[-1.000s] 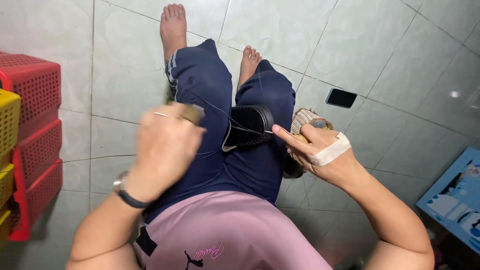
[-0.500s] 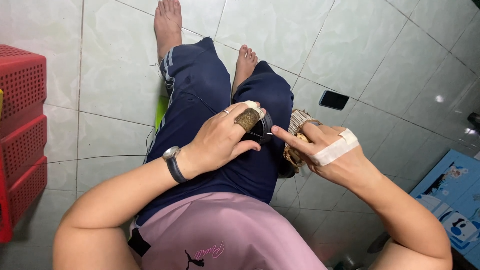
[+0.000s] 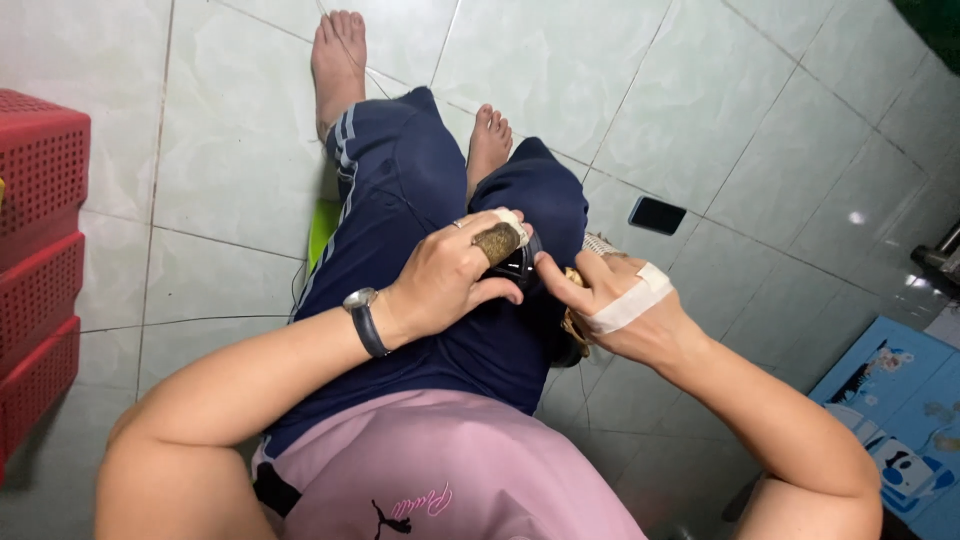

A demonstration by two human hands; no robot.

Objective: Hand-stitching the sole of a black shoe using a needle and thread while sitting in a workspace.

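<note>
- The left hand (image 3: pixel 450 280) rests over the lap, its fingers curled and pinching a small brown stubby piece (image 3: pixel 496 242) between thumb and forefinger; a pale wrap sits on the fingertip beside it.
- A dark wristwatch (image 3: pixel 362 318) circles the left wrist.
- The brown piece is held against a black rounded object (image 3: pixel 520 266) that lies on the right thigh, between the two hands.
- The right hand (image 3: pixel 620 310) sits just right of the black object, forefinger stretched out with its tip touching the object's edge; the other fingers are folded loosely, and what they press on is hidden.
- A white bandage strip (image 3: pixel 630 303) crosses the back of the right hand.
- A tan woven thing (image 3: pixel 590 250) peeks out behind and under the right hand; its shape cannot be told.
- The person sits with legs in dark blue trousers (image 3: pixel 400 190) stretched far over a pale green tiled floor (image 3: pixel 230 150), bare feet at the far end.
- Red crates (image 3: pixel 35 260) stack at the left edge.
- A small black flat item (image 3: pixel 657 215) lies on the floor to the right, and a blue printed box (image 3: pixel 890 400) sits near right.
</note>
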